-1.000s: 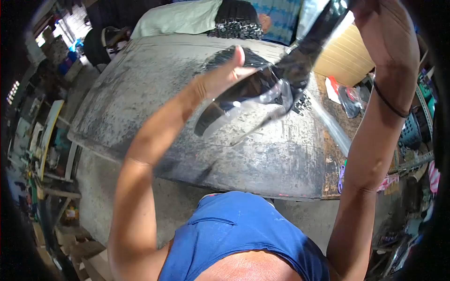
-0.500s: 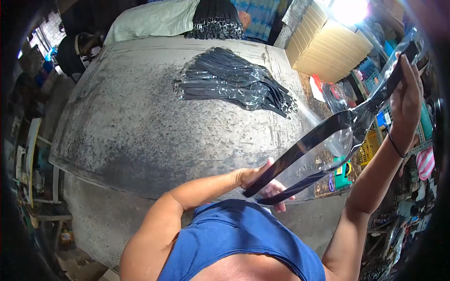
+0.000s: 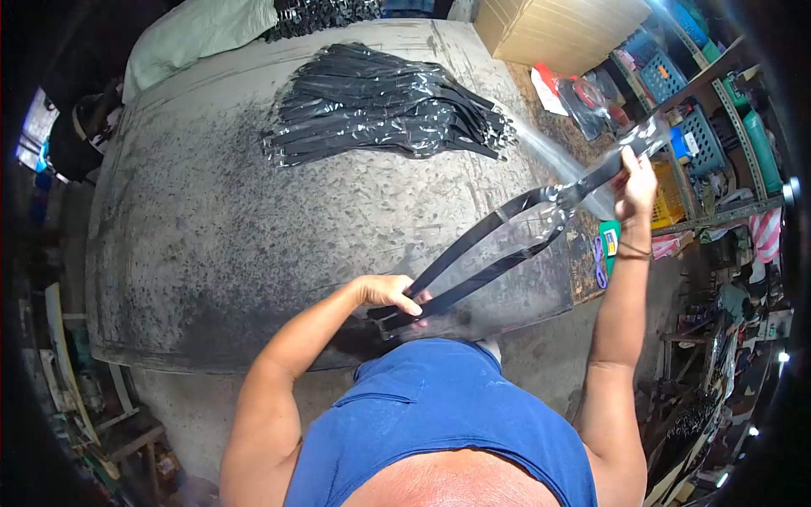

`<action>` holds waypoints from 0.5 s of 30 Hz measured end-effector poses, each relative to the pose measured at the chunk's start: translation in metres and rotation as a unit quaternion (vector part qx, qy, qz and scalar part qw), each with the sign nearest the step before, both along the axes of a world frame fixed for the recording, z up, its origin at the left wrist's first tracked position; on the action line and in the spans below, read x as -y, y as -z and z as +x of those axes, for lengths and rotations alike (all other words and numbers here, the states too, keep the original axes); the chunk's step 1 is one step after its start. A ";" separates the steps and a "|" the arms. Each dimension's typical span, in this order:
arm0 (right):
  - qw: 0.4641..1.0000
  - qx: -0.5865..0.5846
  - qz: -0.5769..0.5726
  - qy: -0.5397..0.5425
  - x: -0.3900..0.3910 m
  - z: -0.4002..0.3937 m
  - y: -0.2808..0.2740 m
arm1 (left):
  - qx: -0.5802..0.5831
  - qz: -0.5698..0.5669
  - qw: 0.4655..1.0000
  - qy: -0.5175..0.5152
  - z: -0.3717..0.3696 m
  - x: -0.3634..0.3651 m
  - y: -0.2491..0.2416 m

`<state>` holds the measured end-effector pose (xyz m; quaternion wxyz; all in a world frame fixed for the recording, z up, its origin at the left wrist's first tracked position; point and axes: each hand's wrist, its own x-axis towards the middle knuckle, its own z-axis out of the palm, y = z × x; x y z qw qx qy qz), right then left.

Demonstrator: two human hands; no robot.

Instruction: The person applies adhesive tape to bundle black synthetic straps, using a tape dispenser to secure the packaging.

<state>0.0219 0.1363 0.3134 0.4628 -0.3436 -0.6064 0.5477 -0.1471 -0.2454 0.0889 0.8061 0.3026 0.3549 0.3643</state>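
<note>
A black strap [image 3: 486, 226], split into two bands toward me and joined near its far end, stretches diagonally between my hands. Clear plastic shines around it. My left hand [image 3: 393, 293] grips the near ends of both bands just above the table's front edge, thumb on top. At the single far end, my right hand [image 3: 638, 190] is closed around the strap, with shiny plastic extending past the fingers. Beyond it on the table lies a fanned pile of similar black straps [image 3: 372, 106], glossy with plastic.
The worn grey table [image 3: 211, 228] fills the middle. A cardboard box [image 3: 557, 34] stands at the back right, near a red and white packet [image 3: 551, 91]. Shelving with a blue basket [image 3: 663, 78] and a yellow basket [image 3: 667, 198] borders the right. Pale cloth [image 3: 203, 38] lies back left.
My right hand has come down and inward with the strap's far end. My left hand has moved left and now closes over the near ends. The view has tilted down.
</note>
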 end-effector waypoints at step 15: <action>0.923 -0.085 -0.376 0.005 0.106 -0.065 0.249 | -0.325 -0.249 0.912 0.019 -0.215 0.105 -0.031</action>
